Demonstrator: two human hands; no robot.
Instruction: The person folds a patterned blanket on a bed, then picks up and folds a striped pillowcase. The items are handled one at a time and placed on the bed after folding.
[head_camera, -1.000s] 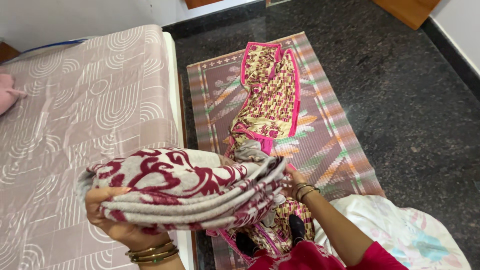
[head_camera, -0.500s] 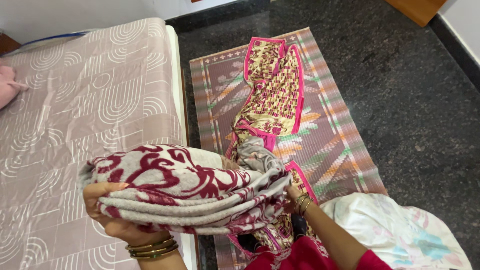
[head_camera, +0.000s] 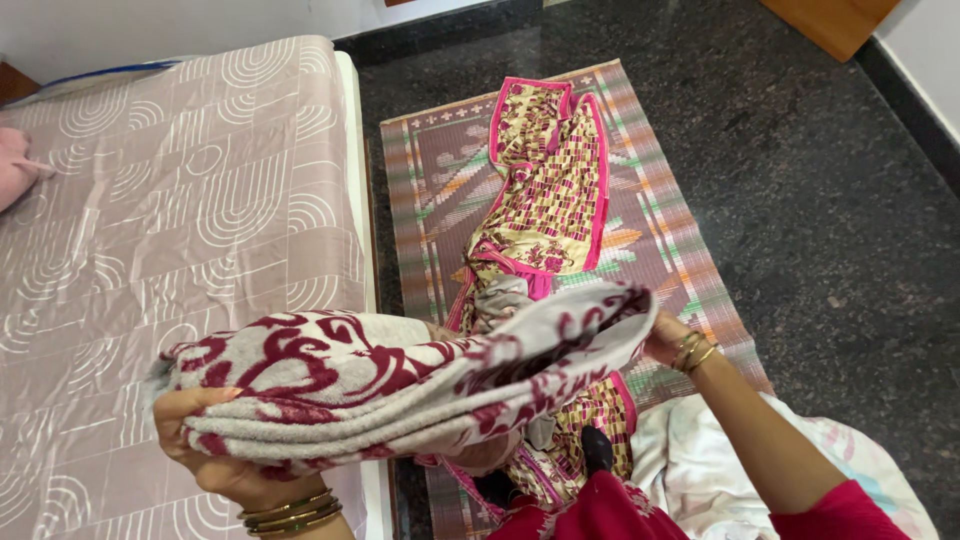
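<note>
Gripping folded towel (head_camera: 380, 385) w/ both hands (left (head_camera: 215, 455), right (head_camera: 668, 338)).

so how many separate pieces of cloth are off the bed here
3: a maroon-and-grey towel held between the left hand and right hand, a pink-edged patterned cloth on the mat, and a pale cloth beside it. Others may lie hidden beneath.

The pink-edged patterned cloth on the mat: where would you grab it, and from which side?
Take the pink-edged patterned cloth by its far pink border, coming from the top of the mat. That end lies flat and exposed; the near end is bunched and hidden under the folded maroon-and-grey towel.
</note>
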